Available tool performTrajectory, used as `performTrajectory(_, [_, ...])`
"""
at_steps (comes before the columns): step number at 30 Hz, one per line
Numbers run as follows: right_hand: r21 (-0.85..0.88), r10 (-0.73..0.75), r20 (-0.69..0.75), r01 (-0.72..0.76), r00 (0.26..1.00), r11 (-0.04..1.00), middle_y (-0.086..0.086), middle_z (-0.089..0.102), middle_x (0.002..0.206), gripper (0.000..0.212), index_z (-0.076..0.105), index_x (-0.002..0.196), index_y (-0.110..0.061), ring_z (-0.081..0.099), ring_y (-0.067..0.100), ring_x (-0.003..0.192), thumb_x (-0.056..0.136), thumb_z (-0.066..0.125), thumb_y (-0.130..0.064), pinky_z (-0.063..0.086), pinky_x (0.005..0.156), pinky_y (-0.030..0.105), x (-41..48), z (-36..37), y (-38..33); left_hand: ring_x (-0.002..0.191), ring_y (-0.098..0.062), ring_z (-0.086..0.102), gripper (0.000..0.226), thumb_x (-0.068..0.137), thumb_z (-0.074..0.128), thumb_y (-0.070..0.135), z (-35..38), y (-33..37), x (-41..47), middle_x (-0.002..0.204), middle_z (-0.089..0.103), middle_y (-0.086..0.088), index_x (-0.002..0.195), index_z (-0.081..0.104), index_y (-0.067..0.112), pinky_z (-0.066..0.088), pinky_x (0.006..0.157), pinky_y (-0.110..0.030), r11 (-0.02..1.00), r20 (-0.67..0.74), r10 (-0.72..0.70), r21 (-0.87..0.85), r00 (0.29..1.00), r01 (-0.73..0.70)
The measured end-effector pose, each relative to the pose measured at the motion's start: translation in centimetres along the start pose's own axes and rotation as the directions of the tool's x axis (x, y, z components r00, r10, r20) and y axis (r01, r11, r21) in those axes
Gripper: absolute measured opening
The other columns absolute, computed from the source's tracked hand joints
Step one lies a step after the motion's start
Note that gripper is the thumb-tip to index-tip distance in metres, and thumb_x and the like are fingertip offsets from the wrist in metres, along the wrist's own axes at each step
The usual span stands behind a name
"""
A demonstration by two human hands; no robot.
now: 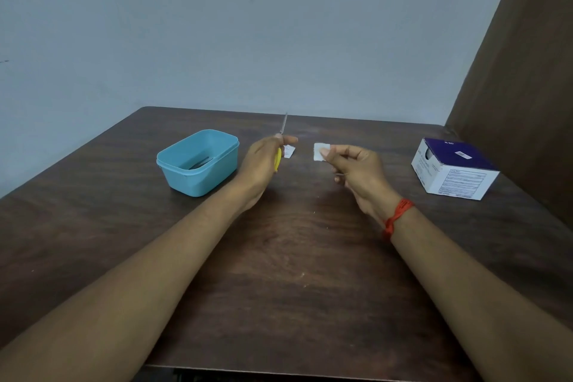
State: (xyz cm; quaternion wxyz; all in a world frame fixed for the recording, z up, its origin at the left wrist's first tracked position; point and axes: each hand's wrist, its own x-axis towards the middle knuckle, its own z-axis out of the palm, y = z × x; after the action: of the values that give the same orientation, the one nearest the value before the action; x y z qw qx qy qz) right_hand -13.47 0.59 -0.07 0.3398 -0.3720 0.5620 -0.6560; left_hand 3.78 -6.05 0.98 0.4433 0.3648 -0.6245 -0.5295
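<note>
My left hand [263, 161] grips a yellow-handled tool [278, 159] whose thin metal blade [284, 123] points up and away; a small torn white wrapper piece [289, 152] is also held at its thumb. My right hand [353, 169] pinches a small white square pad [319, 151] between thumb and forefinger, a little above the dark wooden table [279, 257]. The two hands are about a hand's width apart over the table's middle.
A light blue plastic tub [198, 161] with a dark item inside stands left of my left hand. A white and purple cardboard box [452, 167] sits at the right. A grey wall lies behind, and a brown panel [521, 71] rises at the right.
</note>
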Motion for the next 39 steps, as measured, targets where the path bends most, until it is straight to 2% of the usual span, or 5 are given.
performTrajectory(6, [-0.050,-0.048,-0.115,0.042,0.992,0.998,-0.009,0.071,0.066,0.017,0.073,0.083,-0.017,0.059,0.002,0.054,0.075,0.088,-0.021,0.045,0.048,0.017,0.1,-0.2,-0.4,0.069,-0.012,0.064,0.035,0.095,0.065,0.003,0.2,-1.3,-0.5,0.085,0.065,-0.008,0.128,0.057,0.008,0.053,0.071,-0.029,0.990,0.131,-0.057,-0.121,0.990,0.074])
performTrajectory(13, [-0.072,-0.087,-0.137,0.077,0.987,0.994,-0.009,0.072,0.063,0.014,0.072,0.083,-0.018,0.064,0.003,0.056,0.079,0.085,-0.022,0.045,0.048,0.015,-0.3,0.2,-0.3,0.078,-0.025,0.072,0.034,0.081,0.081,0.007,1.1,-1.4,-1.0,0.084,0.073,-0.010,0.110,0.063,0.014,0.058,0.078,-0.046,0.986,0.078,-0.078,-0.141,0.994,0.088])
performTrajectory(21, [-0.054,-0.078,-0.003,0.077,0.997,0.996,-0.002,0.074,0.074,0.011,0.074,0.087,-0.013,0.069,0.008,0.067,0.082,0.082,-0.018,0.048,0.053,0.018,-1.3,0.9,-0.7,0.080,-0.026,0.077,0.026,0.081,0.081,0.004,1.0,-1.0,-1.2,0.094,0.070,-0.012,0.101,0.067,0.012,0.063,0.069,-0.038,0.979,0.058,-0.085,-0.183,0.995,0.094])
performTrajectory(31, [-0.134,-0.143,-0.062,0.134,0.988,0.982,-0.006,0.072,0.065,0.011,0.073,0.080,-0.017,0.063,0.004,0.058,0.081,0.083,-0.020,0.048,0.051,0.018,-1.1,0.5,-0.9,0.069,-0.018,0.076,0.065,0.074,0.084,-0.004,0.9,-0.8,-1.5,0.108,0.056,-0.015,0.120,0.042,0.013,0.061,0.061,-0.033,0.968,0.066,-0.099,-0.225,0.993,0.112])
performTrajectory(39, [-0.209,-0.192,-0.122,0.164,0.974,0.964,-0.006,0.073,0.066,0.013,0.072,0.072,-0.022,0.065,0.005,0.059,0.081,0.083,-0.022,0.048,0.052,0.019,-1.3,0.9,-0.6,0.068,-0.023,0.075,0.042,0.085,0.077,0.004,1.2,-0.8,-1.7,0.106,0.059,-0.023,0.107,0.044,0.017,0.062,0.062,-0.034,0.980,0.095,-0.054,-0.184,0.994,0.071])
